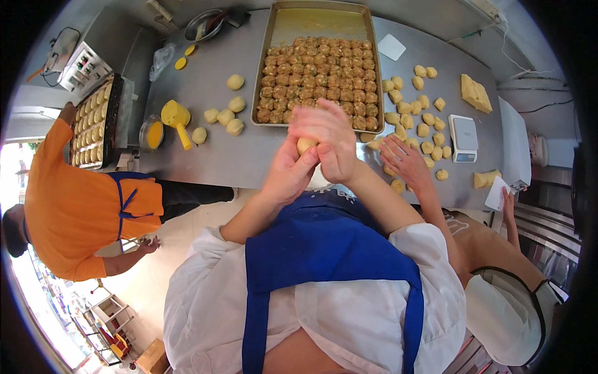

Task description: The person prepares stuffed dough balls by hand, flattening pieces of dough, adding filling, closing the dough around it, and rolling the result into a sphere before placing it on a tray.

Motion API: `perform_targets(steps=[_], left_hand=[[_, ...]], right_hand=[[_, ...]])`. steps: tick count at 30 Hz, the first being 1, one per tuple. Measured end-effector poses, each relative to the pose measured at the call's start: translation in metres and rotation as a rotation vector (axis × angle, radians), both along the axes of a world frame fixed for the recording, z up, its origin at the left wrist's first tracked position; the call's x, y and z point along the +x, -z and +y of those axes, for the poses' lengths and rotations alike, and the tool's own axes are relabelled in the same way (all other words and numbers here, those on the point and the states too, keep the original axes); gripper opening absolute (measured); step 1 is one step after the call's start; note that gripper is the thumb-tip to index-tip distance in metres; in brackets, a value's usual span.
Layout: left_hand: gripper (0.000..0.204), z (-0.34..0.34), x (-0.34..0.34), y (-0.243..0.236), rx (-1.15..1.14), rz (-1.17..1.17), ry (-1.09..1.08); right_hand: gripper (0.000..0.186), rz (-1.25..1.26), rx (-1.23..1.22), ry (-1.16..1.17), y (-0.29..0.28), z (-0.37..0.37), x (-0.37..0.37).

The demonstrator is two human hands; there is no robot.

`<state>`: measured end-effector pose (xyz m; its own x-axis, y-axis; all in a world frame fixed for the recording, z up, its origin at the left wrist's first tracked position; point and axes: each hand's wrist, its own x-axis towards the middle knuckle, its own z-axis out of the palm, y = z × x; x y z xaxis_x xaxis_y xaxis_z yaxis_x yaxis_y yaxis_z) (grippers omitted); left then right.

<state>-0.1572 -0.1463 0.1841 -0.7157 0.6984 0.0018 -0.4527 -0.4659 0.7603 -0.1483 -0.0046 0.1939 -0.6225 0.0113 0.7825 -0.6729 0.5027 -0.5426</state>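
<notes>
Both my hands are cupped around a pale dough ball [305, 144] in front of my apron. My left hand [288, 169] wraps it from the left with its thumb against it. My right hand [335, 140] curves over it from the right, its fingers slightly blurred. Much of the dough is hidden between them. Just beyond lies a metal tray [256, 93] with rows of brown filling balls [317, 78]. Under my hands a white round thing [319, 179] shows only in part. To the left, several smooth dough balls [235, 105] sit on the steel table [205, 149].
At right, a co-worker's hand [408, 163] lies among dough pieces [427, 131]; their other hand holds a white scraper [496, 194]. Nearby are a scale [463, 138] and dough block [475, 93]. At left are a yellow ladle [176, 115], a bowl [151, 133] and a person in orange [78, 193].
</notes>
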Motion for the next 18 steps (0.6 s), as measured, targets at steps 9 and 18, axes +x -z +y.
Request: perform_targets(steps=[9, 18], left_hand=[[0.069, -0.006, -0.038, 0.015, -0.085, -0.606, -0.026], [0.054, 0.002, -0.032, 0.051, -0.110, -0.724, -0.030]], right_hand=[[0.052, -0.208, 0.304, 0.043, 0.022, -0.006, 0.007], [0.049, -0.329, 0.051, 0.025, 0.055, -0.010, 0.014]])
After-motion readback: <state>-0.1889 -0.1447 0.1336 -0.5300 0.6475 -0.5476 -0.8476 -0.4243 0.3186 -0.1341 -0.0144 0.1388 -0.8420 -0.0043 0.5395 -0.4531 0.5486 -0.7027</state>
